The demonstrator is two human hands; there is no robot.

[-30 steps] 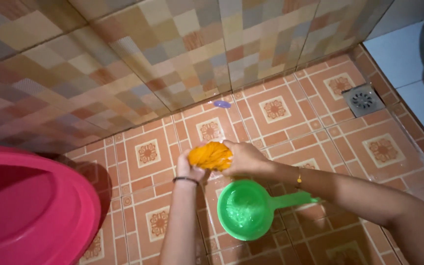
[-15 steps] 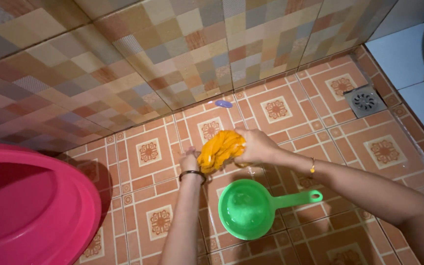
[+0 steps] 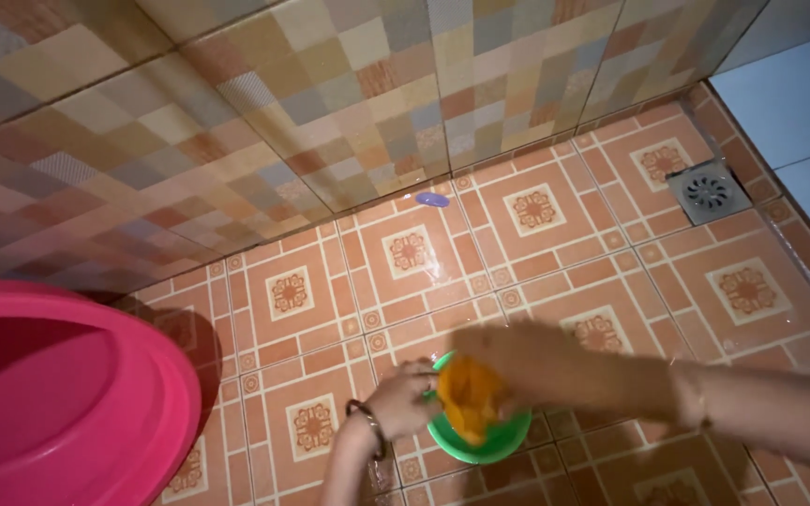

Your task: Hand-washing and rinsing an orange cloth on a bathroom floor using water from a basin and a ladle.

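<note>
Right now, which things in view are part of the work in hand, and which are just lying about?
In use:
orange cloth, bunched between both hands
left hand and right hand (blurred), gripping it
green dipper, directly under the cloth

Lying about:
pink basin, at the left
floor drain, in the corner
small purple item, by the wall

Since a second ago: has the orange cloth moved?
Yes. The orange cloth, gripped by left hand and blurred right hand, has come down from the patterned floor tile nearer the wall onto the green dipper.
</note>
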